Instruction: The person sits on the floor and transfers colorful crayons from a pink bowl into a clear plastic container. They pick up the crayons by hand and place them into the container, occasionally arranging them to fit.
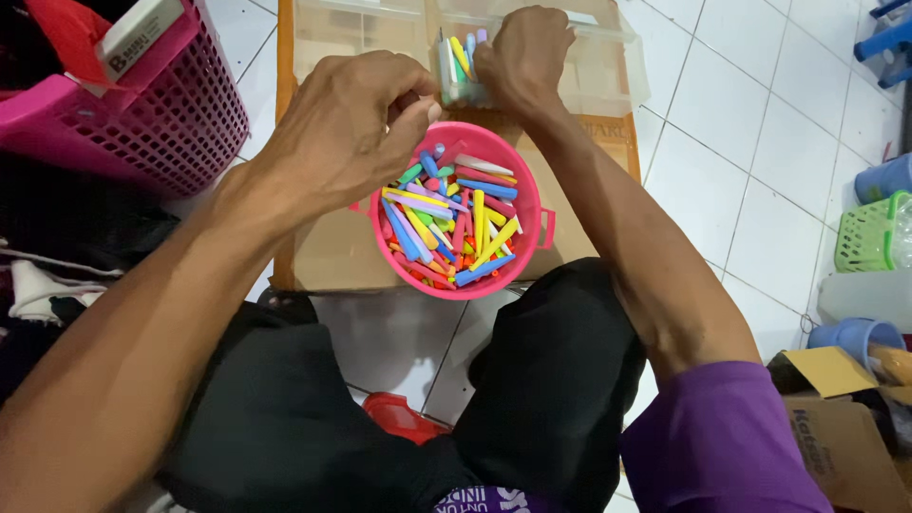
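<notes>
- Two bare hands are working over a pink bowl [456, 214] of coloured sticks [454, 220] sitting on a cardboard sheet [328, 252] on the tiled floor [750, 180].
- Left hand [347, 128] is hovering at the bowl's eleven o'clock rim, fingers [410, 119] pinched nearly closed; whether a stick is between them, I cannot tell.
- Right hand [527, 57] is gripping a small clear container [461, 71] at the bowl's twelve o'clock, its fingers curled closed around it, several sticks standing upright inside.
- Judging by the pose, lifting one stick at a time and holding the container steady would be serving best.
- Clear plastic trays [598, 66] are lying beyond; a pink basket [142, 114] is sitting at ten o'clock.
</notes>
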